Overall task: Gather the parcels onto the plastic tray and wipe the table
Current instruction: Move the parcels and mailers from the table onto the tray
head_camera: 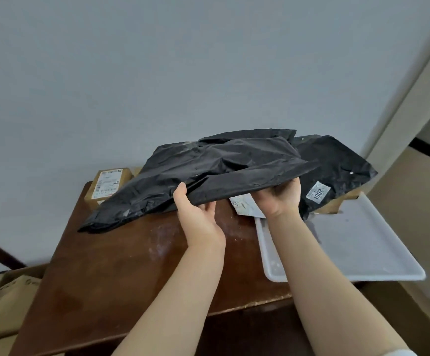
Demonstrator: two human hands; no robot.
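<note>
Black plastic film, crinkled and slack: a large black parcel is held up by its near edge over the back of the brown desk. Head view only. The left grip pinches that edge, thumb on top and fingers beneath. The right grip clasps the same edge further right, mostly from below, its fingertips hidden under the film. The parcel's far-left corner droops and seems to touch the desk, just beside a cardboard box parcel. The plastic tray lies to the right, overhanging the desk's right side. A second black parcel with a white label sits at its far end, and the near part is bare. A pale parcel shows under the held one, at the tray's left corner. White smears mark the desk.

Judgement: the step is carrying this parcel rightward onto the tray. To do it well, raise the drooping corner clear so it does not drag through the smears or nudge the box. Keep both grips level, since the film sags, and lay it flat beside the labelled one.
</note>
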